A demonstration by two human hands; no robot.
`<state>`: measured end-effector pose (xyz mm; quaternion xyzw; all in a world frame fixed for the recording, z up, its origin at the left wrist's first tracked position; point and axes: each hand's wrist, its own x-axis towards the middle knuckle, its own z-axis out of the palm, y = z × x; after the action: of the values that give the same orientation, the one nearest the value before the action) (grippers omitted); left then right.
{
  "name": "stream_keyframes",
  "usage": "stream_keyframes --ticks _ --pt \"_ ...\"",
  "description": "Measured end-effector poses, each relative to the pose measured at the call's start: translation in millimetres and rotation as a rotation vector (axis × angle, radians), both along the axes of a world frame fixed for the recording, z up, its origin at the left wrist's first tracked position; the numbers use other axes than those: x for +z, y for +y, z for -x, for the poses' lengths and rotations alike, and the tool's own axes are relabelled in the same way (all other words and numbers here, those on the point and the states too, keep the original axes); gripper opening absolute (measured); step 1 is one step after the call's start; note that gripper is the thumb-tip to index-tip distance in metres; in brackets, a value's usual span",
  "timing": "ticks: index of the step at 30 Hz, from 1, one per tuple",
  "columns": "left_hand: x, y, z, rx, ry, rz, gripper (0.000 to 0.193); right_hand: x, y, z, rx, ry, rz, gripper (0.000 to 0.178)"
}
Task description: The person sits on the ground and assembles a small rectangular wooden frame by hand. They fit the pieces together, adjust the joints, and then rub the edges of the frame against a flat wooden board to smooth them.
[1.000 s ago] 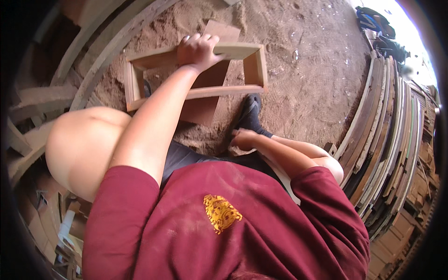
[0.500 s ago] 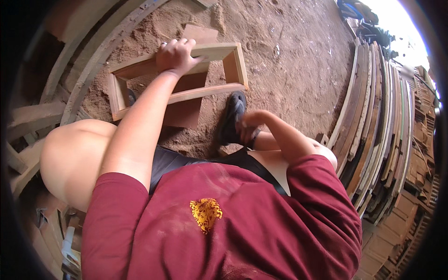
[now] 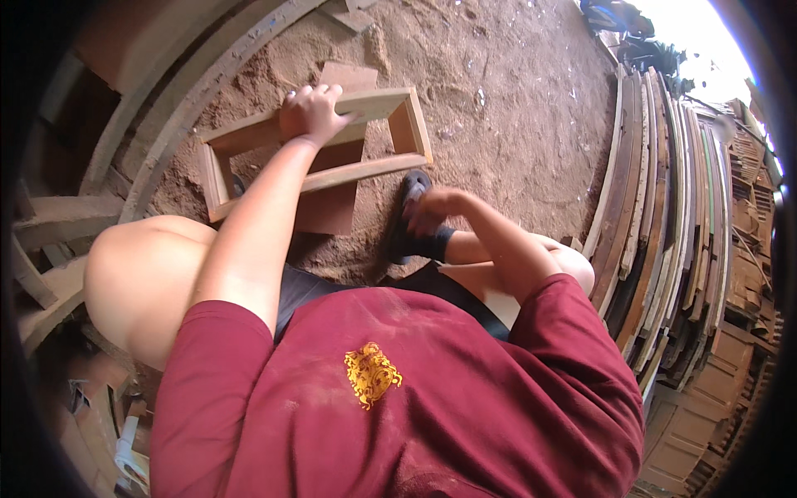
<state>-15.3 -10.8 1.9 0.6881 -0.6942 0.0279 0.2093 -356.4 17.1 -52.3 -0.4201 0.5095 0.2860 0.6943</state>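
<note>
Left hand: the left hand (image 3: 311,114) gripped the far long rail of the wooden frame (image 3: 365,171) from above, left of the rail's middle.
Left fingers: pressed close together, curled over the far edge; thumb stuck out to the right along the rail. Fingertips hidden.
Wooden frame: pale, rectangular, open-centred; lay on the ground ahead of the person, slightly slanted, right end farther off. Left forearm crossed its near rail.
Brown board: thin reddish-brown board (image 3: 328,211) ran crosswise under the frame, showing past both long rails and through the opening.
Right hand: the right hand (image 3: 433,207) was bent at the wrist over the dark shoe (image 3: 413,184), blurred; contact unclear.
Right fingers: pointed down, too smeared; could not tell if spread, together or pinching anything.
Shoe: right foot, toe just beside the frame's near right corner.
Body: person sat low, knees apart, maroon shirt (image 3: 465,398) with yellow print, dark shorts.
Ground: loose brown sandy soil (image 3: 515,124).
Right side: long stacked planks (image 3: 664,216), brown panelled wood (image 3: 706,390) nearer the lower corner.
Left side: heavy timbers (image 3: 178,116); white object (image 3: 129,448) low down, kind unclear.
</note>
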Motion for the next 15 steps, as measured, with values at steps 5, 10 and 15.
stream_keyframes --ticks 5,10,15 --pt "-2 -5 2 -0.003 -0.013 0.042 0.051 -53 -21 2 0.129 0.223 1.505 0.046" --pt "-1 -1 -6 0.009 0.023 0.029 0.050 -80 33 -21 1.221 0.231 1.276 0.041" --pt "-8 -3 3 -0.024 0.034 0.052 0.049 -129 77 -14 1.342 -0.202 0.480 0.045"
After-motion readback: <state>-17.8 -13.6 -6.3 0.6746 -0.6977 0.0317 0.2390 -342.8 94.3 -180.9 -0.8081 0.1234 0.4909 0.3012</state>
